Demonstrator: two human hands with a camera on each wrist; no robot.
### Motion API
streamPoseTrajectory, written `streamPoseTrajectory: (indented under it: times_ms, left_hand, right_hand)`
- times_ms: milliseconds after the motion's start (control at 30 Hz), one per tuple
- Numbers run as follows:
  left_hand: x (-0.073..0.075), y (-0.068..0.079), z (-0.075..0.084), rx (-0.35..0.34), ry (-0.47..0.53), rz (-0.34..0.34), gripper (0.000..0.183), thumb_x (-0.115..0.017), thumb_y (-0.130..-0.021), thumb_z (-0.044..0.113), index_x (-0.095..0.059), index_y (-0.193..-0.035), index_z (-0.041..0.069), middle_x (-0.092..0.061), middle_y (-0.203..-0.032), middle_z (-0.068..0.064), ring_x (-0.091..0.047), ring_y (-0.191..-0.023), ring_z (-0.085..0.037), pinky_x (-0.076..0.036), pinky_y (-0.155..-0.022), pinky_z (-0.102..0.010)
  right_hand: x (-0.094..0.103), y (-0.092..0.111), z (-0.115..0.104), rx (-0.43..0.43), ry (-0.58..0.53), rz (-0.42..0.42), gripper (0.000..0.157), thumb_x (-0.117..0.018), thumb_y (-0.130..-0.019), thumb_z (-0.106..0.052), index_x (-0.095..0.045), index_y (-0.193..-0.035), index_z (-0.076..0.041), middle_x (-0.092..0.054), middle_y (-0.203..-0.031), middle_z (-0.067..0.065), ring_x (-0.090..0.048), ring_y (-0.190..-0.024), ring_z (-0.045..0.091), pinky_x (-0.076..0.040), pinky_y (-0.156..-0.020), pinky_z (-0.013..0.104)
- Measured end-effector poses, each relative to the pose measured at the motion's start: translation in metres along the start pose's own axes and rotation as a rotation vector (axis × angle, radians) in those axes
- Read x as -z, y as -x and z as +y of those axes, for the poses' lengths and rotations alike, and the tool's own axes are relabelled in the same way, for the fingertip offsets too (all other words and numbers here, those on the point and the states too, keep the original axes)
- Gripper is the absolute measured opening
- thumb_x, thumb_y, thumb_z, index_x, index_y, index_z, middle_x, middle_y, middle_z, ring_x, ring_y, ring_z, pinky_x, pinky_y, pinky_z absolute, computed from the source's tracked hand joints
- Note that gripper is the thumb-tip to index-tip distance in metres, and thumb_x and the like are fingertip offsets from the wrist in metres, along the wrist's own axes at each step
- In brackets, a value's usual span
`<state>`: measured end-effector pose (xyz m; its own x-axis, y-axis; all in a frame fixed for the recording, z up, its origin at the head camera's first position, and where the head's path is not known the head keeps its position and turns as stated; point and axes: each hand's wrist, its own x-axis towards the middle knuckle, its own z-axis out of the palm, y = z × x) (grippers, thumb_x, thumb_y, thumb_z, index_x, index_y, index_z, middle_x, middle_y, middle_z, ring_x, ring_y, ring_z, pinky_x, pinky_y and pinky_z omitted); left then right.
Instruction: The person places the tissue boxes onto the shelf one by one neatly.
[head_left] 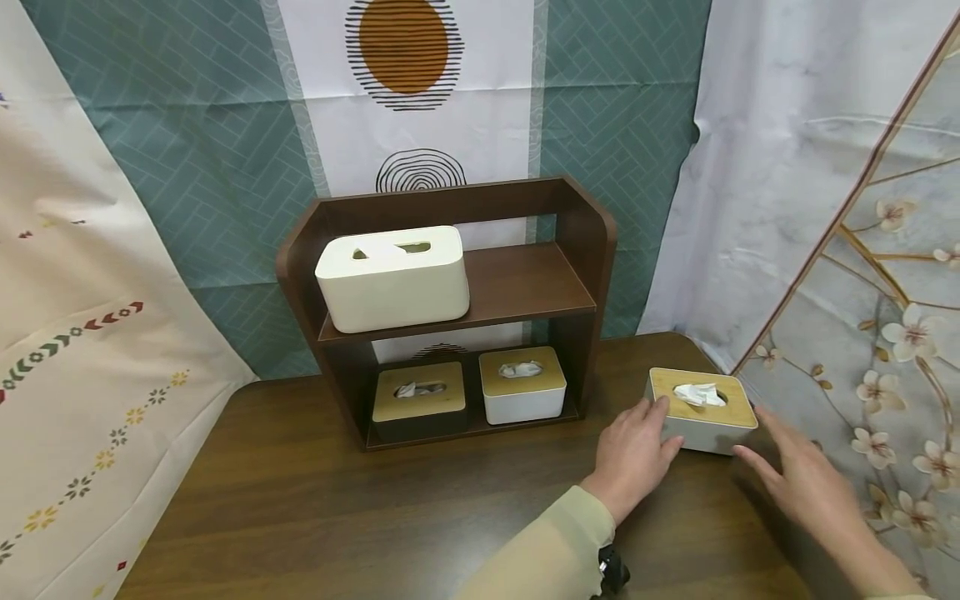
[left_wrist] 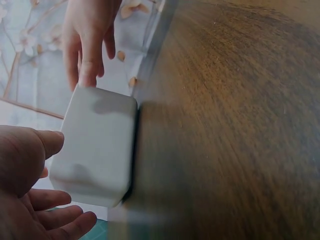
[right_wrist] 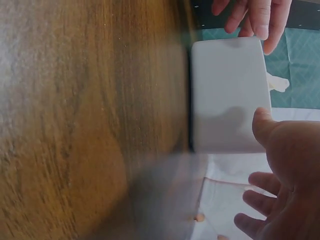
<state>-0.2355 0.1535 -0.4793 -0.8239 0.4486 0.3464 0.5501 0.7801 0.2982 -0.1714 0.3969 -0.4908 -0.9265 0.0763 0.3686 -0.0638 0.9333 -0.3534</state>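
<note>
A grey tissue box [head_left: 702,410] with a bamboo lid and a white tissue poking out stands at the table's right side. My left hand [head_left: 633,450] is at its left end, fingers extended along that side and thumb near the front corner. At the opposite end is my right hand [head_left: 802,475], thumb and fingers spread apart beside the right corner. In the left wrist view the box's plain front [left_wrist: 95,145] faces the camera, with the left thumb near its upper edge. The right wrist view has my right thumb [right_wrist: 262,127] overlapping the box's edge, the other fingers loosely bent.
A brown two-tier shelf [head_left: 525,312] stands at the back of the wooden table [head_left: 322,508]. Its upper tier holds a large cream box [head_left: 393,287]. Below are a black tissue box [head_left: 418,425] and a white one [head_left: 525,406]. A floral curtain [head_left: 885,350] borders the right side.
</note>
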Motion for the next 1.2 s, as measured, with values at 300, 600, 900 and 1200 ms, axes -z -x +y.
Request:
streamPoseTrajectory:
  times_ms: [300, 600, 900, 1200]
  left_hand:
    - [-0.003, -0.002, 0.001, -0.023, -0.045, 0.017, 0.059, -0.073, -0.106, 0.053, -0.06, -0.158, 0.028, -0.068, -0.148, 0.009, -0.067, -0.131, -0.006, -0.058, -0.098, -0.027]
    - [-0.007, -0.002, 0.001, -0.022, -0.057, 0.039, 0.059, -0.074, -0.106, 0.052, -0.06, -0.158, 0.028, -0.069, -0.147, 0.007, -0.069, -0.126, -0.005, -0.059, -0.093, -0.026]
    - [-0.007, -0.002, 0.003, -0.017, -0.045, 0.02, 0.059, -0.074, -0.106, 0.05, -0.06, -0.158, 0.026, -0.068, -0.149, 0.006, -0.069, -0.128, -0.006, -0.059, -0.096, -0.027]
    - [-0.004, 0.001, 0.006, -0.026, -0.033, 0.041, 0.059, -0.077, -0.105, 0.047, -0.061, -0.156, 0.023, -0.069, -0.148, 0.003, -0.068, -0.13, -0.007, -0.059, -0.098, -0.027]
  right_hand:
    - [-0.005, 0.0, 0.0, 0.013, -0.021, -0.004, 0.079, -0.072, -0.11, -0.031, -0.033, -0.17, 0.003, -0.049, -0.151, 0.046, -0.049, -0.13, 0.069, -0.04, -0.098, 0.082]
    - [-0.011, 0.0, -0.002, 0.052, -0.056, 0.013, 0.077, -0.076, -0.108, -0.025, -0.037, -0.17, 0.0, -0.052, -0.149, 0.046, -0.051, -0.128, 0.07, -0.043, -0.096, 0.08]
    - [-0.012, -0.001, -0.008, -0.001, -0.042, 0.006, 0.077, -0.075, -0.109, -0.03, -0.037, -0.168, 0.002, -0.052, -0.148, 0.046, -0.053, -0.126, 0.071, -0.046, -0.088, 0.08]
    - [-0.008, 0.003, -0.014, -0.055, -0.042, -0.007, 0.078, -0.072, -0.111, -0.034, -0.034, -0.171, -0.001, -0.052, -0.148, 0.045, -0.056, -0.121, 0.071, -0.049, -0.081, 0.078]
